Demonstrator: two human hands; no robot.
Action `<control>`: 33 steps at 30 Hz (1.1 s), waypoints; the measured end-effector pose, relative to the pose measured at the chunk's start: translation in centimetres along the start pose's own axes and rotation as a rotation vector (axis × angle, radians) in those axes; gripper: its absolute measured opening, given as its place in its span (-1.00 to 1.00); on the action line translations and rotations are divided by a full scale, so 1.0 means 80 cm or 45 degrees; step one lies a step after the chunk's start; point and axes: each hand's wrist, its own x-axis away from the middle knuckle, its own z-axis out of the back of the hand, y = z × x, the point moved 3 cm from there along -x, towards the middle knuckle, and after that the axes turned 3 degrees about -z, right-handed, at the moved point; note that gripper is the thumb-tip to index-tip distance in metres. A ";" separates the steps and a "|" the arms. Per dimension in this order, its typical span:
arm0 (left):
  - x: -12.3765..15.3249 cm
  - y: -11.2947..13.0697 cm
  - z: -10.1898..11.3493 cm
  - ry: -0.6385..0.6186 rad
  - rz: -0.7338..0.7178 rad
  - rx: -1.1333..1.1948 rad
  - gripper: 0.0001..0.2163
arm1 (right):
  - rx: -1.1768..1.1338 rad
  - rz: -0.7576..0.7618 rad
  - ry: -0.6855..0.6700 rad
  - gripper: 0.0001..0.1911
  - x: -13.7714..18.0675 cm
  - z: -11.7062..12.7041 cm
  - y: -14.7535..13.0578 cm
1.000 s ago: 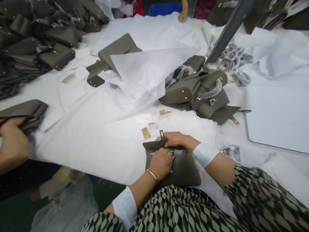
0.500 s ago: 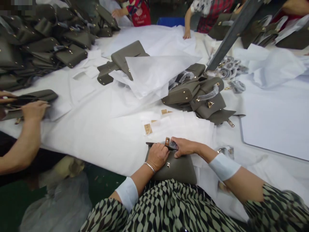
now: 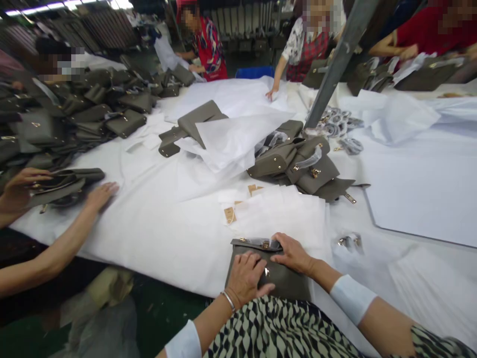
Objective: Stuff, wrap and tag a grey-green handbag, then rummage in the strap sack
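Observation:
A dark olive handbag (image 3: 292,284) lies at the near edge of the table, close against my body. My left hand (image 3: 246,279) rests flat on its front panel, fingers spread, to the left of a small gold fitting. At the bag's top right corner, my right hand (image 3: 292,253) grips the edge, thumb on the near side. Gold hardware and clear plastic wrap show along the top edge. Just beyond the bag are white sheets (image 3: 283,214) in an overlapping stack, with a brown tag (image 3: 230,215) on their left.
More olive handbags (image 3: 298,159) lie ahead, partly under white tissue paper (image 3: 227,141). A large bag pile (image 3: 85,109) fills the far left. A metal post (image 3: 335,67) rises at right. A co-worker's hand (image 3: 100,196) works at left; other people stand across the table.
My left hand has moved from the bag's top edge down onto its front, and its fingers have spread. The raised gold clasp now sits lower. The view has tilted up.

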 end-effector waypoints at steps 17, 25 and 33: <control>-0.056 0.022 -0.005 0.170 -0.080 -0.335 -0.80 | 0.051 -0.328 0.666 -0.79 0.016 0.034 0.003; -0.125 0.000 -0.030 0.023 0.135 -0.260 -0.82 | 0.616 -0.144 0.579 -0.50 -0.023 0.033 0.001; -0.103 0.031 -0.002 0.040 0.098 -0.260 -0.84 | 0.405 -0.053 0.320 -0.51 -0.019 0.044 -0.018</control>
